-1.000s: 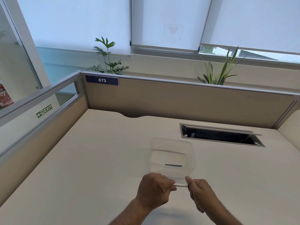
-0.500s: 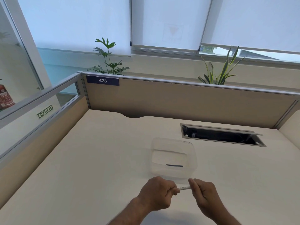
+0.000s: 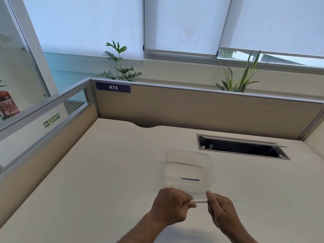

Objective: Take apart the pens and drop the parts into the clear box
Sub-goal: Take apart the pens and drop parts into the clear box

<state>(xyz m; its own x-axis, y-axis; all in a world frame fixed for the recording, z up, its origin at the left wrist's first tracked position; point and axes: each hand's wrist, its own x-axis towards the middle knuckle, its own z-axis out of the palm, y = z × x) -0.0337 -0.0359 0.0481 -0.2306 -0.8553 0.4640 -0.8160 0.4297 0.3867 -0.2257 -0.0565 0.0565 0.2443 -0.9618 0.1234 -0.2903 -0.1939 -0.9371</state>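
Observation:
A white pen (image 3: 200,200) lies level between my two hands, just in front of the clear box (image 3: 209,157). My left hand (image 3: 171,206) is closed around its left end. My right hand (image 3: 219,206) pinches its right end with thumb and fingers. Only a short white stretch of the pen shows between them. The clear box stands on the desk straight beyond my hands. One thin dark pen part (image 3: 190,179) lies on the box's floor near its front wall.
An open cable slot (image 3: 242,148) with a raised metal flap is cut into the beige desk (image 3: 105,172) at the back right. Partition walls (image 3: 192,109) close the desk at the back and on the left. Plants stand behind the partition.
Both hands have stayed on the pen in front of the box, shifting only slightly lower and back. The dark part in the box has not moved.

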